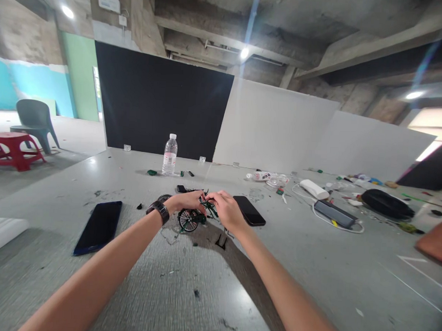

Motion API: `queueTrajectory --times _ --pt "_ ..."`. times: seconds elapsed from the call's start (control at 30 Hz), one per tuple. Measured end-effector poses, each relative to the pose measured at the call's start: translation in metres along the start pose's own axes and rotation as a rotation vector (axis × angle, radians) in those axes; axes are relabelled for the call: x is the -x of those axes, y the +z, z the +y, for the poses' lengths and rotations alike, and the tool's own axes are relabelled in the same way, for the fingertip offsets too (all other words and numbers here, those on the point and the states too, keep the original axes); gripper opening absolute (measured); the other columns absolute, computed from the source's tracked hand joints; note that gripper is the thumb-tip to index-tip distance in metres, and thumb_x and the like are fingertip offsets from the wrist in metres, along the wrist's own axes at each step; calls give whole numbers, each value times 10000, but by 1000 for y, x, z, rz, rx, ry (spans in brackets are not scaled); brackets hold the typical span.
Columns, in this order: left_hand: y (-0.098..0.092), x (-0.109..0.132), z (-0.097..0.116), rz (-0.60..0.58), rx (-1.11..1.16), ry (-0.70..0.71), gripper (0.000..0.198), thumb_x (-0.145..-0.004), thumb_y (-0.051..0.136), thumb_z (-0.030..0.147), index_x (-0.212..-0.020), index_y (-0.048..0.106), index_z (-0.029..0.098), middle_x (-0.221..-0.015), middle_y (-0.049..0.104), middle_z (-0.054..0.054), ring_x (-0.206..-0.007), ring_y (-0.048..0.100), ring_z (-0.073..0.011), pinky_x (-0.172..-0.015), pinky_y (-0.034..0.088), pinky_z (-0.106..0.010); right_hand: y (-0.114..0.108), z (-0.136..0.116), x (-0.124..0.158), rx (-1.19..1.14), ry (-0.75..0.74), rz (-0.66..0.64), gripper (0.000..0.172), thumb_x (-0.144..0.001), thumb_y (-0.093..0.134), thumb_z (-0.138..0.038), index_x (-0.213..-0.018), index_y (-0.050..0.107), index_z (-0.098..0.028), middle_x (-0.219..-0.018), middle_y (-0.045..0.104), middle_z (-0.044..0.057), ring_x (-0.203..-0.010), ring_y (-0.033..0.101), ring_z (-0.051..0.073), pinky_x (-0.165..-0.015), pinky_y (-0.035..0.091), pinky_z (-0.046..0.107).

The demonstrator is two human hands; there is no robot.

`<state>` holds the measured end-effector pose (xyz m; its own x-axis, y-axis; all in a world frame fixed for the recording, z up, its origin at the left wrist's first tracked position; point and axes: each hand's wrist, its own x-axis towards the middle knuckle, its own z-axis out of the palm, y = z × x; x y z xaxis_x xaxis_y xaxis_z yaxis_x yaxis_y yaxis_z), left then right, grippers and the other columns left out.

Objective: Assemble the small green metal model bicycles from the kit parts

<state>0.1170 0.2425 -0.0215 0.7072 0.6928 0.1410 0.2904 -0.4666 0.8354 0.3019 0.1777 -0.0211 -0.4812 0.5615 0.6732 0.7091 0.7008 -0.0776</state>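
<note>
Green model bicycle stands at centre frame on the grey counter, and I hold its frame with both grips: left hand and right hand pinch it. Phones flank it. Behind stands a capped bottle, contents unclear.

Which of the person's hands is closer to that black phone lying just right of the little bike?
Right. The right hand is almost against the black phone; the left hand is farther off, over the small green bicycle.
</note>
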Motion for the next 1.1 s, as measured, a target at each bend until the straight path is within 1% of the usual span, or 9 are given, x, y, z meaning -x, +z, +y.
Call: queueTrajectory --times 0.2,0.37,0.53,0.67,0.8,0.87,0.97,1.03,1.1 --pt "0 -1 2 -30 8 7 325 -583 784 284 -832 608 171 -825 618 -19 -762 558 -198 -657 439 -296 -1 -3 -3 4 -5 60 160 -965 518 -185 -996 673 -210 -896 692 66 -869 638 199 -780 503 307" --pt "0 2 7 -20 29 11 309 -588 775 238 -833 600 171 -802 615 -21 -734 549 -188 -617 411 -290 0 -4 -2 19 14 81 81 -942 581 -229 -908 654 -218 -830 684 60 -827 638 211 -739 500 314" --pt "2 2 13 -22 62 15 292 -584 761 200 -807 574 177 -741 614 1 -713 567 -182 -596 403 -282 3 -5 -1 55 46 105 96 -940 591 -284 -882 635 -221 -801 677 59 -824 628 224 -740 492 329" --pt "4 0 17 -10 118 18 371 -680 730 274 -970 517 184 -770 662 -9 -743 621 -186 -607 424 -276 -9 -7 -3 40 92 235 123 -976 517 -283 -945 619 -222 -856 692 64 -850 628 221 -766 485 331" --pt "6 -4 29 67 161 116 481 -799 639 286 -1204 398 189 -809 716 -26 -807 657 -176 -657 444 -266 -28 -2 2 -16 248 407 227 -1018 388 -304 -1107 570 -201 -947 676 84 -854 635 208 -793 477 333" --pt "6 -6 37 168 58 215 453 -790 637 245 -1195 445 184 -742 695 2 -730 639 -160 -640 430 -256 -34 2 5 -33 303 408 284 -1026 341 -330 -1126 566 -189 -924 663 84 -824 625 210 -788 468 342" --pt "4 -6 45 292 -169 333 204 -788 621 228 -981 593 167 -686 646 12 -644 581 -140 -603 395 -246 -38 5 8 -73 380 346 354 -1019 348 -401 -1136 596 -179 -779 619 43 -687 572 195 -702 446 324" --pt "2 -5 48 316 -231 367 80 -795 605 225 -838 620 159 -713 647 -2 -642 557 -133 -589 371 -243 -39 5 9 -130 411 258 374 -998 403 -455 -1127 623 -182 -648 530 -9 -573 497 168 -609 403 295" --pt "0 -4 49 312 -237 377 77 -805 598 225 -791 627 155 -720 641 0 -633 526 -123 -579 348 -240 -40 5 9 -170 411 194 375 -967 472 -490 -1104 641 -185 -602 458 -37 -530 441 148 -559 359 277"
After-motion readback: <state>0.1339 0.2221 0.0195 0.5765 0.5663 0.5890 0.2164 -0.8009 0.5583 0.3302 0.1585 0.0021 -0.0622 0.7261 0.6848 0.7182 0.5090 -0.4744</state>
